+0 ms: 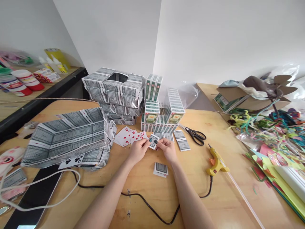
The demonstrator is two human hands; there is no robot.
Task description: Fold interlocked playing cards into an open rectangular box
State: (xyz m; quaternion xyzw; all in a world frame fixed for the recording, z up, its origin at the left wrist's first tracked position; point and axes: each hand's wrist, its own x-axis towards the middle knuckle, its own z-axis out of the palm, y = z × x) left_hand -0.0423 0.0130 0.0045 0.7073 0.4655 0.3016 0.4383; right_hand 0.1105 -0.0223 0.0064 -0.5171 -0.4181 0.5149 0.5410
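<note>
A playing card (pixel 152 142), its patterned back showing, is pinched between both my hands above the table. My left hand (pixel 138 150) grips its left edge and my right hand (pixel 167 149) its right edge. Just behind my left hand, several face-up playing cards (pixel 126 136) with red pips lie fanned out. Beyond my right hand is a row of face-down cards (pixel 166 136), with a further stack (pixel 181 141) to its right. Nearer me, between my forearms, rests a small pile of cards (pixel 161 169).
Card-covered boxes (pixel 114 86) are stacked at the back, with an open card-built tray (pixel 66 136) at left. Boxed card decks (pixel 175 105) stand behind my hands. Black scissors (pixel 196 136) and a yellow glue gun (pixel 216 162) lie right, its black cord (pixel 145 203) crossing the table.
</note>
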